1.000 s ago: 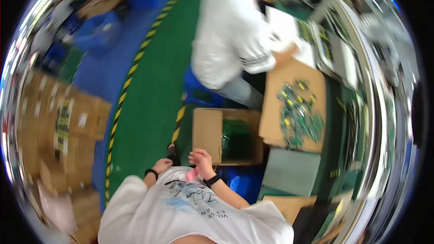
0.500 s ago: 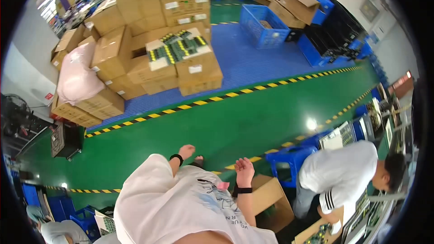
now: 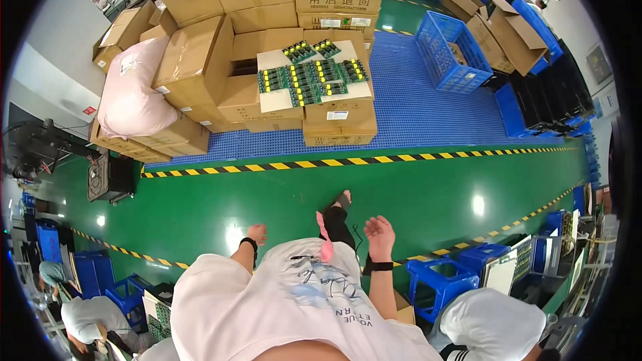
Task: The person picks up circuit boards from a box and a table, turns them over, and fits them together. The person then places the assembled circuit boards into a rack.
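Both my hands hang free in front of my white shirt, above the green floor. My left hand [image 3: 257,233] has a dark band at its wrist; its fingers are loosely bent and nothing shows in them. My right hand [image 3: 380,232], also with a dark wristband, is palm up with its fingers apart and holds nothing. A thin dark cord [image 3: 358,235] hangs beside the right hand. Ahead, out of reach, several green circuit boards [image 3: 302,75] with yellow-topped parts lie on a white sheet [image 3: 273,101] over cardboard boxes [image 3: 340,120].
Striped tape [image 3: 294,165] edges a blue mat [image 3: 408,110] ahead. Stacked cartons and a pink bag [image 3: 137,90] stand at left, a blue crate [image 3: 455,53] at right. A blue stool [image 3: 441,284] and a seated co-worker [image 3: 495,324] are close on my right.
My view has turned to the right and come nearer the stacked boxes. One foot now shows stepped forward. Both hands stay empty, with the right one a little farther right.
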A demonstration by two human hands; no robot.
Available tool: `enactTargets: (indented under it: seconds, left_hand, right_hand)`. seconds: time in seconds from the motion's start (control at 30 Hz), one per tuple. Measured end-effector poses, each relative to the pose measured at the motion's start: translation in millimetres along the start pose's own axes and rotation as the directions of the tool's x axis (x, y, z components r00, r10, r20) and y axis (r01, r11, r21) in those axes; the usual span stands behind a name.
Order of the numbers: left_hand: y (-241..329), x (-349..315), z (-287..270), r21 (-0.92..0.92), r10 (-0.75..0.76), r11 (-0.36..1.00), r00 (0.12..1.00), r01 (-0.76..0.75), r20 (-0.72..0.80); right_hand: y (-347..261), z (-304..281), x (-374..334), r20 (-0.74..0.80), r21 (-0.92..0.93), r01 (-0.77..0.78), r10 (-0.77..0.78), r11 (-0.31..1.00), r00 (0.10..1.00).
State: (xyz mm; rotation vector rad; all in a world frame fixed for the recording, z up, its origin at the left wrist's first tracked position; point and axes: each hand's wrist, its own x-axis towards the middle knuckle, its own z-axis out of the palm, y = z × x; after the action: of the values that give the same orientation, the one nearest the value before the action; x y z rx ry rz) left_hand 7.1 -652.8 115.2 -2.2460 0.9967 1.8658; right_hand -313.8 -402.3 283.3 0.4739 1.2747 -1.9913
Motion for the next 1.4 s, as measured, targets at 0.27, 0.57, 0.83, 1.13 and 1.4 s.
enactTargets:
  seconds: [0.27,0.57,0.83,1.13,1.4]
  left_hand:
    - [210,50,62,0.273,0.517,0.797,0.843,-0.538,0.151]
    - [522,124,70,0.503,0.76,0.407,0.588,-0.763,0.278]
    - [637,165,128,0.778,0.749,-0.158,0.44,-0.608,0.496]
    - [671,185,99,0.815,0.642,-0.2,0.556,-0.544,0.529]
    - [686,169,86,0.674,0.321,0.164,0.685,-0.72,0.654]
  right_hand:
    - [-38,122,160,0.141,-0.067,-0.095,0.104,0.993,0.984]
    - [25,308,290,0.206,-0.338,-0.315,0.396,0.887,0.895]
    - [109,397,375,-0.328,-0.155,-0.454,0.388,0.877,0.861]
    - [131,452,402,-0.767,-0.31,-0.379,0.006,0.872,0.642]
    - [136,438,392,-0.695,-0.316,-0.295,-0.009,0.902,0.719]
